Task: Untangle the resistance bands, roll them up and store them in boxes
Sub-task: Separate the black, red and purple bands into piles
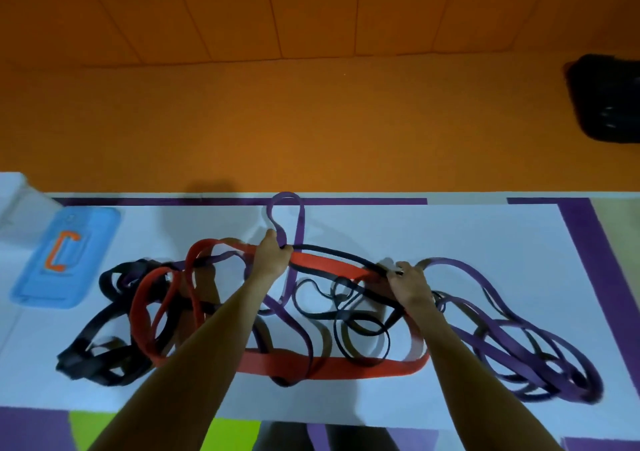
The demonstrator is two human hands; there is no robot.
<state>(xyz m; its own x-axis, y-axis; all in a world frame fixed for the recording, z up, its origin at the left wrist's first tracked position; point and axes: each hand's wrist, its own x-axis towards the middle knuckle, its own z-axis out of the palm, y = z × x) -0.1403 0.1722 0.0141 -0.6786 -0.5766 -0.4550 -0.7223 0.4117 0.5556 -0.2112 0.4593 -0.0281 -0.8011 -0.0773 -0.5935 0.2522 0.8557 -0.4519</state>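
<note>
Dim warm light, soft motion blur, wide-angle edge distortion.

One wide-angle view, worn on the head, looks forward and steeply down, close above the table (467,235). The wearer stands at 6 o'clock. Orange floor (311,128) fills 12 o'clock.

The resistance bands (329,367) are lying in one tangle across the white desk (450,228), filling the lower middle of the frame. Wide red bands (325,265) are looping through the centre, and one stretch is being held between the left grip (273,260) and the right grip (410,286). Black bands (100,357) are bunching at lower left, with thin black loops (346,312) crossing the centre. Purple bands (519,353) are piling at lower right, and one purple loop (285,204) is reaching the desk's far edge. At the left, a flat blue item (65,260), possibly a box, is lying on the desk.
</note>
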